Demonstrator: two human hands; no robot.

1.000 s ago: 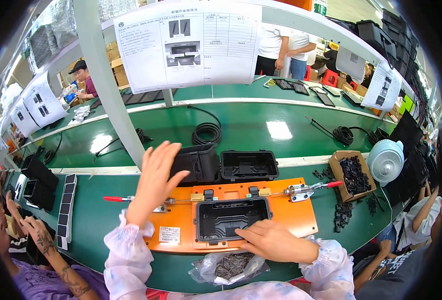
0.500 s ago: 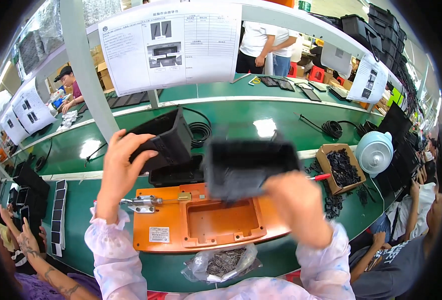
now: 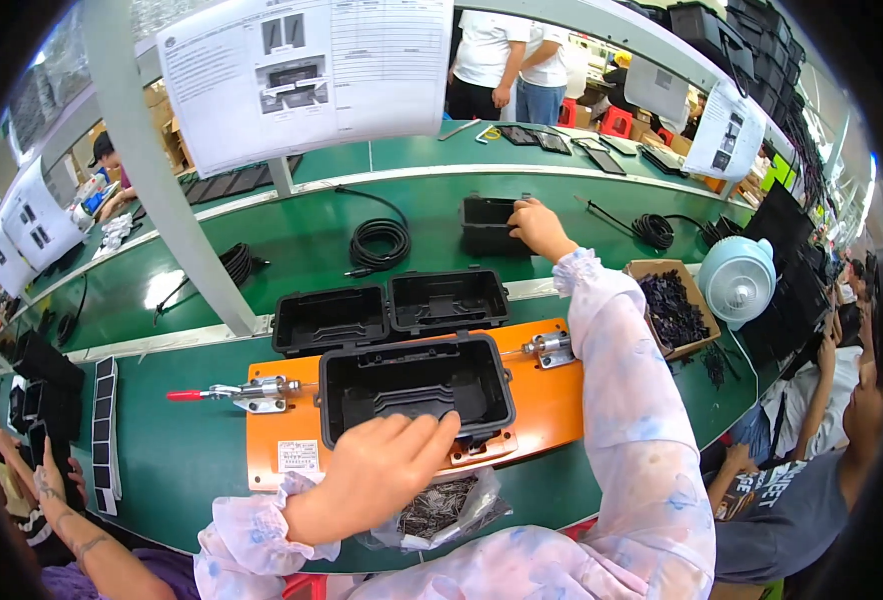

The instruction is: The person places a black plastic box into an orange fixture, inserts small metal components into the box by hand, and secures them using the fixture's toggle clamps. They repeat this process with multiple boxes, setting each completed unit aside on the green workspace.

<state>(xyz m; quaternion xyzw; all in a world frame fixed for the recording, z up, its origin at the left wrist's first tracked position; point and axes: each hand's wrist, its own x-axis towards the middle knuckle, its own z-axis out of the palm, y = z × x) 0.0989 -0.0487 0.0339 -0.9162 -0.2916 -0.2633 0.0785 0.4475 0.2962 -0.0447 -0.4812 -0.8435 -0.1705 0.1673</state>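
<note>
A black open-topped plastic box (image 3: pixel 417 378) sits upright on the orange fixture (image 3: pixel 552 420). My left hand (image 3: pixel 377 470) is closed over its near rim, with the fingers curled and partly hiding the wall. Farther off, on the green surface beyond the bench edge, my right hand (image 3: pixel 542 228) grips the right end of another black box (image 3: pixel 489 238). Toggle clamps flank the box on the fixture: the left clamp (image 3: pixel 267 393) has a red handle, and the right clamp (image 3: pixel 552 349) stands near my right sleeve.
Two more black boxes, one left (image 3: pixel 330 318) and one right (image 3: pixel 449 300), stand behind the fixture. A bag of metal pins (image 3: pixel 437 507) lies in front. To the right are a carton of small black parts (image 3: pixel 674 312) and a blue fan (image 3: pixel 740 282). A coiled cable (image 3: pixel 380 243) lies beyond.
My left hand has moved from the left to the near rim of the box now on the fixture. My right hand has gone from above the fixture to the far surface with a box.
</note>
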